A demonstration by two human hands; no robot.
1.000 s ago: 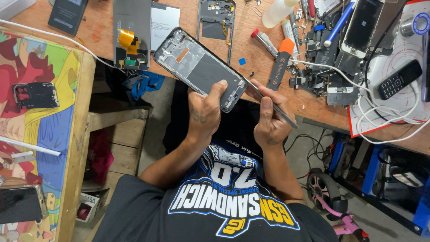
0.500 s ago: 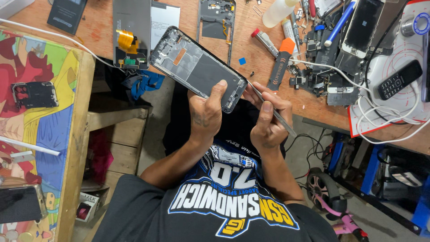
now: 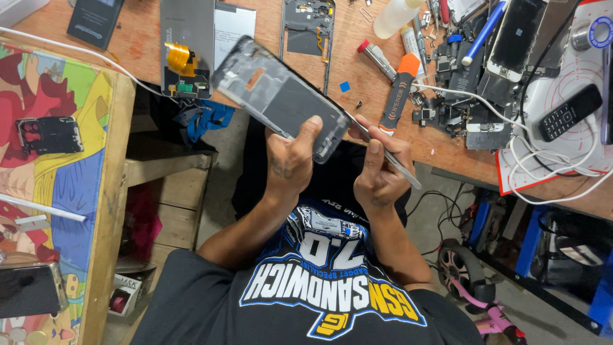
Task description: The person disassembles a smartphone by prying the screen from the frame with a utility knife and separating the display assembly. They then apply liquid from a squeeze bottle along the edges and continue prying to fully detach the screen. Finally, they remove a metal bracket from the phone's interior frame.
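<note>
Right, small box low on the shelf left, red and white; orange-black flat pry tool on the table. My left hand clamps one phone frame held above the table edge; right hand pinches one metal tweezers at its corner

Metal, plastic, wood and cloth at a repair worktop

The phone frame looks like matt grey metal with a dark, dull panel; the thin tool at its right end is smooth, shiny metal. The worktop is bare reddish wood, scuffed and matt. At the left, the side table has a glossy printed top and a rough wooden edge. The white cable is smooth plastic. The near shirt is soft black cloth.
</note>
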